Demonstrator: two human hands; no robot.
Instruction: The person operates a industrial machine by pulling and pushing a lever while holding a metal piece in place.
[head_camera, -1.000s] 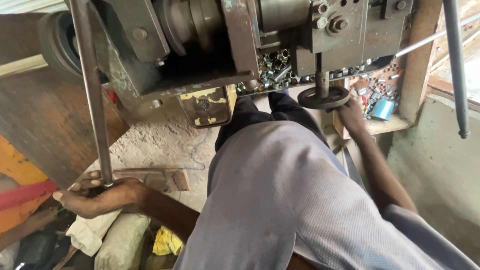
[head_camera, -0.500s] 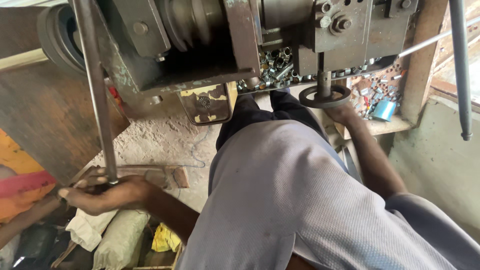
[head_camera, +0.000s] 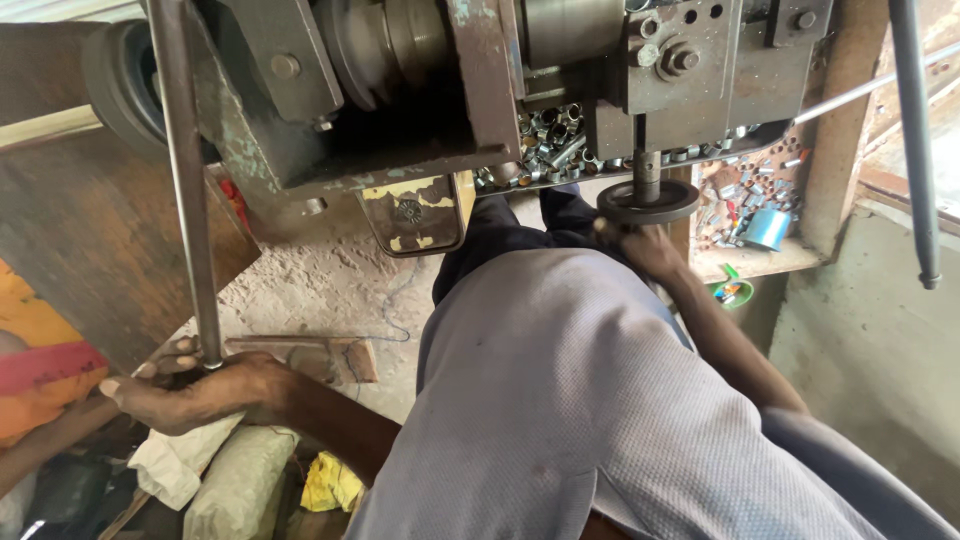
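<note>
Handwheel (head_camera: 648, 202): dark round disc on a short vertical spindle, under the right end of the worn green-grey machine (head_camera: 480, 90), just above the person's knee
Right hand (head_camera: 645, 245): up against the underside of the disc, fingers touching its rim — whether they close round it I cannot tell, the wheel hides them
Long rod (head_camera: 185, 180): thin grey metal bar running down from the top edge at the left, its lower end at the floor beside a flat brick-coloured block (head_camera: 310, 352)
Left hand (head_camera: 200, 392): wrapped round the rod's lower end, knuckles up, thumb and fingers closed on it
Parts tray (head_camera: 545, 140): a heap of small shiny metal sleeves and nuts in the machine's trough; more lie on the wooden ledge (head_camera: 750, 262) at the right, by a blue cup (head_camera: 768, 228)
Progress — a judgement: both controls are in hand, so the machine looks mid-operation; nothing shows how much of the heap is finished or how much is left
</note>
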